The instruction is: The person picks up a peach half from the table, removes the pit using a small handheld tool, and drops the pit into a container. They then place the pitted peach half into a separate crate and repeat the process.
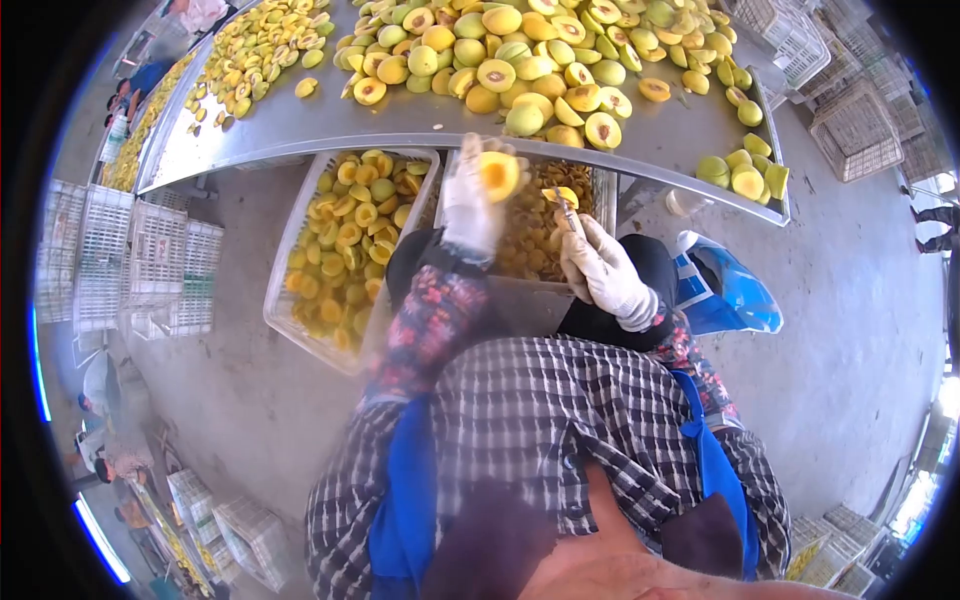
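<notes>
My left hand (472, 205), gloved in white and blurred by motion, is closed on a yellow peach half (499, 175), its hollowed cut face toward me. My gloved right hand (605, 268) grips a small metal pitting knife (568, 212). At the knife's tip sits a yellow fruit piece (560, 195). Both hands are just below the table's front edge, over a bin of brown pits and scraps (535, 240) between my knees. Beside my left arm stands a white crate (278, 290) filled with hollowed peach halves (345, 235).
A metal table (300, 125) spans the front, bearing a heap of peach halves with pits (490, 75) and a smaller heap at left (255, 55). A blue and white bag (730, 285) lies at right. Stacked plastic crates (130, 260) stand left, more (855, 130) at right.
</notes>
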{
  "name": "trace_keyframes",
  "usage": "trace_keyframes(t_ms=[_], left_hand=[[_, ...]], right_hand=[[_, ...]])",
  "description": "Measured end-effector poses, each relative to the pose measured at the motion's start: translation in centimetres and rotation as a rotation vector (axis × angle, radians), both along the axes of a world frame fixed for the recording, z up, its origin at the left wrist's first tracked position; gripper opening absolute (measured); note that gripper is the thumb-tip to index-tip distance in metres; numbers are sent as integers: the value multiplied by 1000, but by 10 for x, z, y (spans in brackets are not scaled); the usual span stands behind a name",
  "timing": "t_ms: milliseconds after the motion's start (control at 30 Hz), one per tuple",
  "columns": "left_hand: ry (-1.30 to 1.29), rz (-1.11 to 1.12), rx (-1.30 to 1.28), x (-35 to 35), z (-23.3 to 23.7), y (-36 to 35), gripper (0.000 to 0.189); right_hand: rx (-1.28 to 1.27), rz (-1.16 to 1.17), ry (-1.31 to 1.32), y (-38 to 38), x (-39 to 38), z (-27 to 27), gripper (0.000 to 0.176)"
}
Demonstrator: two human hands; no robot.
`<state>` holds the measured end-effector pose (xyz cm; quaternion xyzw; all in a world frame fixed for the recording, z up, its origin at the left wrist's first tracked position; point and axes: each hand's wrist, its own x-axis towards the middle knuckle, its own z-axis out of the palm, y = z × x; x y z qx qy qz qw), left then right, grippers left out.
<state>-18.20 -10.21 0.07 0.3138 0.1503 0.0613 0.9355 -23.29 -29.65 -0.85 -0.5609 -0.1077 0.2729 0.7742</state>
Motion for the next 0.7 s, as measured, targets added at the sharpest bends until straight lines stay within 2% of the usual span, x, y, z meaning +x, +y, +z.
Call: trace_keyframes(t_ms=[67,133,167,200,233,333,400,467,533,600,700], left_hand=[[-116,139,556,-7,3,43,27],[6,473,820,3,-6,89,31],[128,574,1320,1,-3,105,34],[259,665,1822,-1,0,120,38],[307,710,1967,3,-7,131,41],[-40,325,1575,28,-10,112,40],[-91,195,1787,39,10,64,37],[-176,44,1851,65,1,33,43],[-124,-28,2005,81,-3,7,44],[-72,-17,2018,96,-9,-2,51],[-73,33,1959,109,-18,2,54]], right_hand=[[-221,-24,-343,-14,9,-30,29],[-695,-35,-895,-25,14,-32,33],[-838,93,-764,-32,16,-38,46],[-864,49,-784,-30,14,-35,46],[-888,8,-800,-27,9,-30,46],[-847,-14,-729,-20,8,-33,46],[-867,15,-669,-19,10,-36,47],[-912,34,-725,-20,12,-43,47],[-954,54,-782,-22,11,-40,46],[-987,65,-848,-19,8,-25,44],[-981,48,-778,-20,3,-8,47]])
